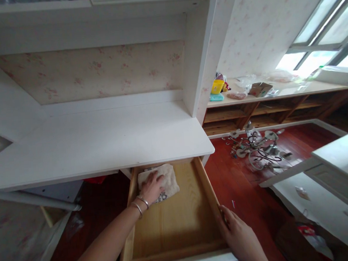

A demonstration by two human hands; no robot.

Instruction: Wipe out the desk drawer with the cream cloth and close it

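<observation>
A pulled-out wooden drawer [180,225] with pale bare boards inside juts out below the white desk top [127,137]. At its back left corner lies a folded beige cloth [170,180] with some dark print along its edge. My left hand [152,185], two bangles at the wrist, presses down on this cloth with its fingers bent over it. My right hand [239,231] is closed round the top of the drawer's right side near the front corner. Its fingertips are partly hidden by the drawer side.
A chandelier [258,146] with several arms lies on the red wood floor [224,174] to the right. Beyond it a low shelf unit [262,110] carries a yellow container [217,86], a cardboard box [259,89] and plastic bags. White furniture [340,170] stands at the right.
</observation>
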